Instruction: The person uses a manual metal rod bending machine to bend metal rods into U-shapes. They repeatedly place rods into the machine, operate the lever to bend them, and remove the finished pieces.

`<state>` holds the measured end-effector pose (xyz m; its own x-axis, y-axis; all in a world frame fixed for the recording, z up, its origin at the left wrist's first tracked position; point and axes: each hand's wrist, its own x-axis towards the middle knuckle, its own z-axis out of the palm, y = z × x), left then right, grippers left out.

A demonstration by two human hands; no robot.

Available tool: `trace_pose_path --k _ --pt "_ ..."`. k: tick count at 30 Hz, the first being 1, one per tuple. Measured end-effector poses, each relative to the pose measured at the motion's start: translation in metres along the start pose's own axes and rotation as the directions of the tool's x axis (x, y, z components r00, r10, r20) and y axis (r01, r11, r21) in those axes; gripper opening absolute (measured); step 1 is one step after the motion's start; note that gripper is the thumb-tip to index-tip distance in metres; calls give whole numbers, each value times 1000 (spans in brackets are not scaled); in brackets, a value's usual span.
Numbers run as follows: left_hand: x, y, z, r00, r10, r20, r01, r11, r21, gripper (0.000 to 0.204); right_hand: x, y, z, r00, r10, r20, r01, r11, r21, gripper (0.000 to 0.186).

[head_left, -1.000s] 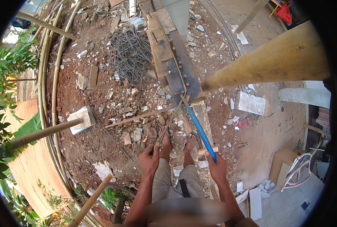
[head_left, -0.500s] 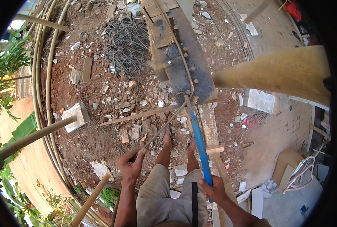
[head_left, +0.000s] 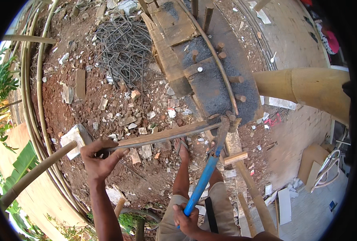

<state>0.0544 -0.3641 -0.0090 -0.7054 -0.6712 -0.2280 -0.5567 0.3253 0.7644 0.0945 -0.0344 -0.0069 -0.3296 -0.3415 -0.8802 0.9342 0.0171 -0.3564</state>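
Observation:
A thin metal rod (head_left: 174, 136) runs from my left hand (head_left: 100, 160) to the near end of a wooden bench (head_left: 222, 94) with several upright metal pegs. My left fingers are closed around the rod's end. My right hand (head_left: 186, 219) grips the lower end of a blue-handled bending bar (head_left: 202, 180). The bar's rusty head (head_left: 223, 130) meets the rod at the bench's near edge; its exact contact is hard to make out. Another rod (head_left: 216, 58) lies along the bench against the pegs.
A heap of bent wire rods (head_left: 124, 52) lies on the rubble ground left of the bench. A thick bamboo pole (head_left: 303, 86) stands to the right. A wooden strip (head_left: 162, 132) juts left from the bench. Bamboo poles (head_left: 42, 152) and a plywood sheet (head_left: 42, 193) lie at the left.
My left hand has swung left and up with the rod. My right hand has moved left and down, tilting the bending bar. The bench looks nearer as the view shifts.

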Motion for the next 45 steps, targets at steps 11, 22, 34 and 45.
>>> trace_pose_path --k 11,22,34,45 --pt "-7 3 28 993 -45 110 32 993 113 39 18 -5 -29 976 -215 29 214 934 -285 45" --pt "-64 86 28 980 199 9 -196 954 227 28 -14 -138 -99 849 -528 22 418 646 -639 38" --pt "-124 104 16 958 285 -6 -273 924 267 24 -14 -254 -24 807 -574 137 478 500 -722 35" --pt "-121 93 16 971 239 23 -236 934 267 27 13 -256 -30 831 -525 187 467 474 -746 28"
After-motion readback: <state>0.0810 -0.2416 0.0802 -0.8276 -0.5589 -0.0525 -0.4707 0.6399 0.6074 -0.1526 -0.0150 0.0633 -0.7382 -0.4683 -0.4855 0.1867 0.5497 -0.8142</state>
